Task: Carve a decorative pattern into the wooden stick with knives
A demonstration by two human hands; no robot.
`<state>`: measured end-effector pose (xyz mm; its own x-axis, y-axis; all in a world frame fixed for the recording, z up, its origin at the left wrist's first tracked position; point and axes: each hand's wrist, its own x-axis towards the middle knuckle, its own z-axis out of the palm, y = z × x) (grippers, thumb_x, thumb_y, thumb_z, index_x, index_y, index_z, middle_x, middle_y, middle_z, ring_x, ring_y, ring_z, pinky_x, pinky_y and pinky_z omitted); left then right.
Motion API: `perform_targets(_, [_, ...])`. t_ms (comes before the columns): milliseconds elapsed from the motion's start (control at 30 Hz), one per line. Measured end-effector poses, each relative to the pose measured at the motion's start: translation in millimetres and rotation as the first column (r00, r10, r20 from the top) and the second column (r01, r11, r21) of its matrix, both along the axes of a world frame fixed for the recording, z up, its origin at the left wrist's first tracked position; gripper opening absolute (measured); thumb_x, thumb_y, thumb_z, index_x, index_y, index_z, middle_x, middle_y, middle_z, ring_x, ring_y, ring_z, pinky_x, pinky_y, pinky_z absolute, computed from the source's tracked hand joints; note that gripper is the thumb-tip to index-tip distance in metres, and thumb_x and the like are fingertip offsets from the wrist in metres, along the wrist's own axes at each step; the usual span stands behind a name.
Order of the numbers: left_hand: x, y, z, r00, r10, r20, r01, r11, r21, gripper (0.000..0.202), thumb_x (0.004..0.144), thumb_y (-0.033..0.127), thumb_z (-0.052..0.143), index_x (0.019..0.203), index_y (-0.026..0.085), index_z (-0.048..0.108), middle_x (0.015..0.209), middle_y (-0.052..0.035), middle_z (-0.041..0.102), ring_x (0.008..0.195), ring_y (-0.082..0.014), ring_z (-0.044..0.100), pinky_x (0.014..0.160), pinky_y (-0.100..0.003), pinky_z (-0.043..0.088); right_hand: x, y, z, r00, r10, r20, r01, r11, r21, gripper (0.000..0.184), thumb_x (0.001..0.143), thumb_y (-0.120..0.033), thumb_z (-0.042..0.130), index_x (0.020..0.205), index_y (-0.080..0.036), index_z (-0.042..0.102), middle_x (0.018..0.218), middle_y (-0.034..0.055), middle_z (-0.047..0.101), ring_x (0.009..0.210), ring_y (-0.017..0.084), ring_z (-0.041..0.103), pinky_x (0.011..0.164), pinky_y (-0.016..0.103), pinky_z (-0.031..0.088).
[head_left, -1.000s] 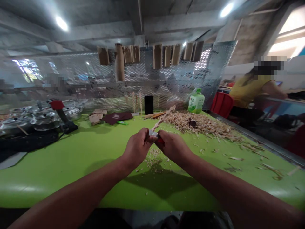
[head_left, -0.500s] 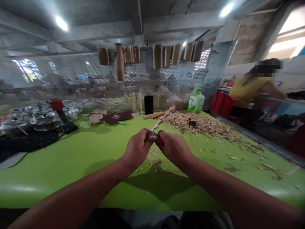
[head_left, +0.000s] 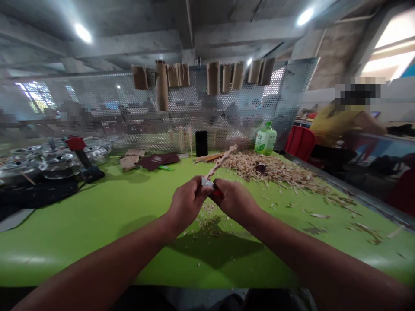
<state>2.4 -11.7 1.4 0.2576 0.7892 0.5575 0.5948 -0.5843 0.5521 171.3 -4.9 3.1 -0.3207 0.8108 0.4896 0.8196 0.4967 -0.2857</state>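
Observation:
Over the green tabletop my hands meet, thumbs close together. My left hand [head_left: 187, 199] is closed around the lower end of a pale carved wooden stick [head_left: 223, 161], which slants up and to the right. In my right hand [head_left: 236, 198] is a knife [head_left: 208, 183] with a red handle, mostly hidden by the fingers. Its short, bright blade lies across the stick by my left thumb. Small wood chips [head_left: 210, 218] are scattered on the table below my hands.
A heap of wood shavings [head_left: 279, 170] spreads at the right, with a green bottle [head_left: 266, 139] behind it. A black phone [head_left: 201, 144] stands at the back. Brown sandpaper [head_left: 158, 160], a red-and-black power tool [head_left: 82, 157] and metal kettles [head_left: 58, 164] are leftward. A person [head_left: 337, 119] sits at right.
The knife blade has tilted and now catches the light. Both hands stay almost in place, still closed on the stick and knife. The view has shifted slightly.

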Motion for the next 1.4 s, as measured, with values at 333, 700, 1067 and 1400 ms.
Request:
perform_targets(333, [-3.3,-3.8,5.6,0.973,0.136,-0.184,-0.116,0.987,0.114,0.037,0.092,0.051,0.039,0.107,0.021,0.056,0.086,-0.0036,0.068,0.075,-0.0202,0.061,0.063,-0.028,0.036,-2.6,2.3,-6.9,0.991,0.068,-0.116,-0.071,0.997,-0.024,0.026,0.084,-0.037,0.055,0.069,-0.019,0.046,0.057,-0.0017,0.051,0.050,0.009,0.038,0.050,0.024,0.018])
perform_targets(700, [1.0,-6.1,4.8,0.992,0.112,-0.053,-0.112,0.994,0.001,0.032,0.090,0.049,0.043,0.081,0.020,0.051,0.062,0.0020,0.054,0.055,-0.0134,0.047,0.052,-0.024,0.025,-2.8,-6.5,-1.1,0.997,-0.080,0.006,0.079,0.995,0.065,0.023,0.086,-0.035,0.050,0.069,-0.019,0.051,0.056,-0.0011,0.051,0.047,0.009,0.030,0.049,0.025,0.016])
perform_targets(1067, [2.0,-4.0,1.0,0.991,0.062,0.119,-0.057,0.998,-0.038,0.035,0.087,0.049,0.051,0.070,0.018,0.046,0.057,0.0053,0.041,0.053,-0.0100,0.037,0.051,-0.023,0.024,-1.1,-7.9,4.6,0.995,-0.095,0.011,0.094,0.992,0.086,0.026,0.087,-0.040,0.050,0.071,-0.019,0.055,0.056,-0.0003,0.053,0.048,0.010,0.036,0.049,0.025,0.016])
perform_targets(1400, [4.4,1.8,2.9,0.978,-0.101,0.183,0.121,0.988,-0.100,0.035,0.089,0.052,0.044,0.086,0.017,0.050,0.076,-0.0003,0.055,0.067,-0.0137,0.048,0.061,-0.025,0.037,-0.6,-1.9,-0.3,0.999,-0.024,-0.031,0.025,1.000,0.018,0.030,0.086,-0.042,0.051,0.066,-0.019,0.048,0.053,-0.0028,0.046,0.047,0.008,0.030,0.049,0.025,0.015])
